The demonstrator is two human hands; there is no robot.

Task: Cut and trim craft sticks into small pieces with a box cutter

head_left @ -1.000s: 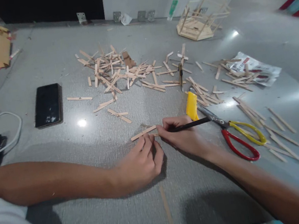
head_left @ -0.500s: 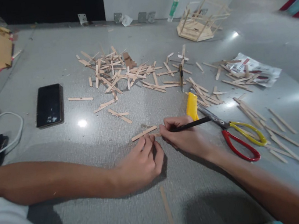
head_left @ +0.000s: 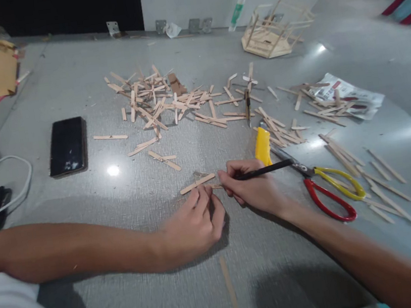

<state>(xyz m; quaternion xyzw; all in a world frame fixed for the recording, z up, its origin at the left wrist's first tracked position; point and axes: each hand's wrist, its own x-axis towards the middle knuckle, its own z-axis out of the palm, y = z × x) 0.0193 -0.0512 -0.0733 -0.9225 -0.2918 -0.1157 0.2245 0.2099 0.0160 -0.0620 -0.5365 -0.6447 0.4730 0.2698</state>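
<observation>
My left hand (head_left: 196, 224) rests on the table, its fingers bent and pinching a short piece of wooden craft stick (head_left: 216, 186) whose end pokes out toward the right. In my right hand (head_left: 254, 188) is a slim black pen (head_left: 269, 169), held in a writing grip just right of that piece; its tip is hidden by the fingers. Another craft stick (head_left: 197, 183) lies slanted right above my left fingertips. Beyond my right hand lie a yellow-handled cutter (head_left: 262, 146) and scissors (head_left: 309, 172) with one red and one yellow handle.
Loose craft sticks (head_left: 152, 100) are heaped mid-table, with more beside a plastic packet (head_left: 366, 98) at right. A stick frame model (head_left: 269, 45) stands at the back. A phone (head_left: 67, 146), a white cable (head_left: 27, 174) and torn cardboard (head_left: 2, 70) lie leftward.
My right hand has edged slightly right with the pen, its fingers a little farther from the small stick piece. My left hand keeps its place.
</observation>
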